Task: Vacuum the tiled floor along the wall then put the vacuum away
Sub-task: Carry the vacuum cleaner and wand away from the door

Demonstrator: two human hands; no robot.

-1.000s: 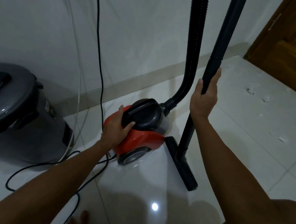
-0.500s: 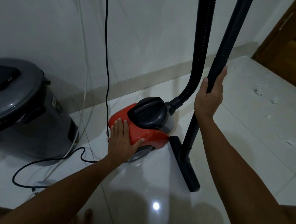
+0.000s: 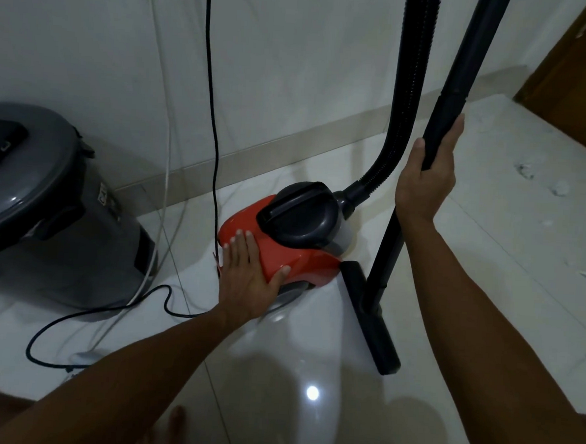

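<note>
A small red vacuum cleaner (image 3: 285,247) with a black top handle sits on the glossy white tiled floor (image 3: 486,285) close to the wall. My left hand (image 3: 247,277) lies flat with straight fingers on its red rear shell. A ribbed black hose (image 3: 407,91) rises from its front. My right hand (image 3: 428,175) grips the upright black wand (image 3: 466,61), whose floor nozzle (image 3: 370,315) rests on the tiles beside the vacuum's right side. The black power cord (image 3: 213,97) hangs down the wall and loops over the floor at the left.
A large grey lidded appliance (image 3: 52,214) stands at the left against the wall, a dark phone-like object on its lid. White cables (image 3: 166,166) hang beside it. Bits of white debris (image 3: 557,190) lie on the tiles at the right. A wooden door (image 3: 585,78) is at the far right.
My left hand left the black top handle and came down flat on the red rear shell. The cord's loop on the floor shifted slightly. The right hand kept its hold on the wand.
</note>
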